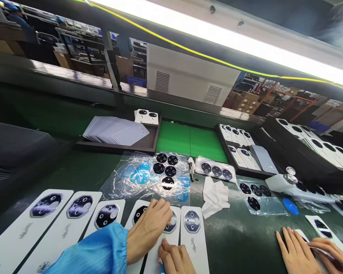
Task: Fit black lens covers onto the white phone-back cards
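Note:
A row of long white panels lies in front of me, each with a dark octagonal window near its far end. My left hand (153,228), in a blue sleeve, bends its closed fingers over the window of one white panel (156,249); whatever is under the fingertips is hidden. Just below, my right hand (175,258) is curled on the same panel, closed around a small blue thing (162,268) that shows only in part. To the right lies another white panel (198,249) with a shiny window (192,221). Three larger panels, one of them the white panel (55,224), lie to the left.
Behind the row, clear plastic film (117,182) holds black discs (167,183) and blue film pieces (141,174). A white cloth (215,196), a bottle (280,182) and trays (120,146) stand beyond. A co-worker's hands (297,253) handle panels at the right.

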The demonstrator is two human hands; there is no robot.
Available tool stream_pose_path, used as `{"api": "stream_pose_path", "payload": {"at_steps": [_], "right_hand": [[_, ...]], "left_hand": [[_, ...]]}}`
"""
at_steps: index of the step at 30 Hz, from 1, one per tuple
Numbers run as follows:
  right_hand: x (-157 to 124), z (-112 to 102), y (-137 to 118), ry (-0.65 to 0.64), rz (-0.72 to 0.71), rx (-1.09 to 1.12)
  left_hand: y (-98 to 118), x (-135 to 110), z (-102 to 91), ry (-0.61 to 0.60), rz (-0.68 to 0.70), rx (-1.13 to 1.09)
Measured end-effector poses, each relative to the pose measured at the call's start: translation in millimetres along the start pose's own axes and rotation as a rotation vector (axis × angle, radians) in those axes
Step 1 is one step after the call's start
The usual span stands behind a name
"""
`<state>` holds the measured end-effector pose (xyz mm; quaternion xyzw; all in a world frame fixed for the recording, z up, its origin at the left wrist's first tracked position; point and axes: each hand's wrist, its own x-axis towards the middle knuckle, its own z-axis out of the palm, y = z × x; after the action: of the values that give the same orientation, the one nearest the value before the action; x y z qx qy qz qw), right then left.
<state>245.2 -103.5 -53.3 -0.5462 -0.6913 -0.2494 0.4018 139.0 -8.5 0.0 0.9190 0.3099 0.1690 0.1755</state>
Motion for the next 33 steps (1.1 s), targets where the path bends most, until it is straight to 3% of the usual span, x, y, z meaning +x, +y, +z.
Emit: {"api": "stream_pose_path", "payload": {"at_steps": [7,14,19,33], "right_hand": [[1.9,-15.1,-3.6,-0.164,0.050,0.047],[-3.5,-14.0,-3.3,-0.195,0.078,0.088],[-3.7,-15.1,-4.7,-0.204,0.108,0.089],[-3.9,-15.3,-4.3,-0.193,0.096,0.089]], "left_hand": [[-9.2,19.6,-21.0,-0.029,-0.060,-0.061],[-11.8,46.7,-24.2,-0.226,-0.077,-0.010],[-12.0,52.5,-27.7,-0.287,-0.043,0.015],[-13.4,9.1,2.9,-0.077,0.063,0.058]]}}
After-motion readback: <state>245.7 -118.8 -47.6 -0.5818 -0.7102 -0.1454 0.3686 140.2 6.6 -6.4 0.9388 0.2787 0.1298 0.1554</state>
